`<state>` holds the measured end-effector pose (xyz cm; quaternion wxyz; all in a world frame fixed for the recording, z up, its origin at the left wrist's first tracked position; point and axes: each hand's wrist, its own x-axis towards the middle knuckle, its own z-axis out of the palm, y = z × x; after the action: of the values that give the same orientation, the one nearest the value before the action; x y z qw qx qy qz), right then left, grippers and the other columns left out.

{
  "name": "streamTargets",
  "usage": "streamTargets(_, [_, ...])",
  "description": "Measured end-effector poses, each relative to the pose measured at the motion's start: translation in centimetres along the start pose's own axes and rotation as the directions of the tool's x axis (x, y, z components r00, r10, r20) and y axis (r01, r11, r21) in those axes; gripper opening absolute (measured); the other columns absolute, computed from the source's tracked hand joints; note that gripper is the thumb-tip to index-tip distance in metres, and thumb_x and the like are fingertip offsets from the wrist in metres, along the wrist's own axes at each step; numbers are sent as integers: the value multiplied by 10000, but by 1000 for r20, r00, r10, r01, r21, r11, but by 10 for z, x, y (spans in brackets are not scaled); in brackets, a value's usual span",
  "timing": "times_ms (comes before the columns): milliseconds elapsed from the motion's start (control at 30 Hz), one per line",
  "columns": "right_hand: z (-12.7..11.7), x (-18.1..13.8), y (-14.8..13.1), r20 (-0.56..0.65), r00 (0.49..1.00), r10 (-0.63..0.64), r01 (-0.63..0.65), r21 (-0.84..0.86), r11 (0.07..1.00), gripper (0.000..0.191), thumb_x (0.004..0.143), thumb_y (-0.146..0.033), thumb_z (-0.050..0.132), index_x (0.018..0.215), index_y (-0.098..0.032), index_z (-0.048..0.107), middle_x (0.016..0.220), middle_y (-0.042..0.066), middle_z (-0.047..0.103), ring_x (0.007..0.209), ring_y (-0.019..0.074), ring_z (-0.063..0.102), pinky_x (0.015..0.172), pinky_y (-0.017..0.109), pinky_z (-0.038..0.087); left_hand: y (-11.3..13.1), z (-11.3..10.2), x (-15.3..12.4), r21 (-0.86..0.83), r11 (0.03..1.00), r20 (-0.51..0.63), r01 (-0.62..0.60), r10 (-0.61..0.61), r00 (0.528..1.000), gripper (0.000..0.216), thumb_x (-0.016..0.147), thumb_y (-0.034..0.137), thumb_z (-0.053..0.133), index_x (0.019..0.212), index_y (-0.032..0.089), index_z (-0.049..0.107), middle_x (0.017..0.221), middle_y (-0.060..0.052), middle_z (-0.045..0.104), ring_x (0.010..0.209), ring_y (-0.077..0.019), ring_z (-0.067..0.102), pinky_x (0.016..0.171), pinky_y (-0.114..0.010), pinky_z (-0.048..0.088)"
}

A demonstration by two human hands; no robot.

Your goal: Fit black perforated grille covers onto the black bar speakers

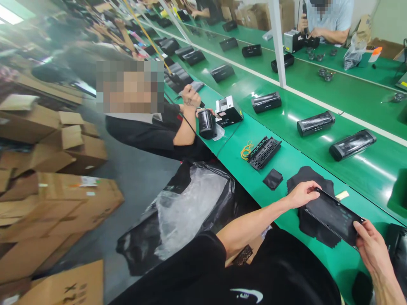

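I hold a flat black rectangular device housing [332,217] by its two ends, just above a piece of black foam [310,178] on the green table [286,163]. My left hand [302,194] grips its left end with the fingers curled over the edge. My right hand [370,243] grips the right end, thumb on top. A small black pad [272,178] and a black grille part [263,151] lie further left on the table.
Yellow rubber bands [245,149] lie beside the grille. Black devices [352,144] ride the green conveyor at right. A seated co-worker [152,131] handles a black cylinder [206,123]. A plastic-lined bag [187,207] sits left of me; cardboard boxes [57,199] pile on the floor.
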<state>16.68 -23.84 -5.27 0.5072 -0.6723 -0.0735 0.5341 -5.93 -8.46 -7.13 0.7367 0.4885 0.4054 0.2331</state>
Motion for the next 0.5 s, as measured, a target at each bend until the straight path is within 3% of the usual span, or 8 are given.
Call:
streamTargets(167, [-4,1,2,-30,999,-13,13,5,1000,566,561,-582,992,903,-233,706,832,21,717,700,205,646,623,308,547,0,6,2,-31,999,7,21,-21,1000,420,696,387,852,1007,153,693,776,34,601,709,-102,529,691,-249,401])
streamTargets(300, [-8,-1,2,-46,999,-27,27,14,1000,562,545,-524,1008,918,-235,702,820,1,712,648,168,608,568,265,505,1,12,4,1,1000,-8,15,-15,1000,392,717,412,836,971,154,687,757,37,586,700,-101,507,678,-247,386])
streamTargets(500, [-8,-4,3,-60,997,-52,55,48,997,541,536,-487,1010,893,-248,681,815,-12,705,742,187,655,676,282,560,-1,11,9,23,999,0,32,-32,999,396,766,444,807,1013,147,716,801,21,611,712,-106,517,703,-255,396])
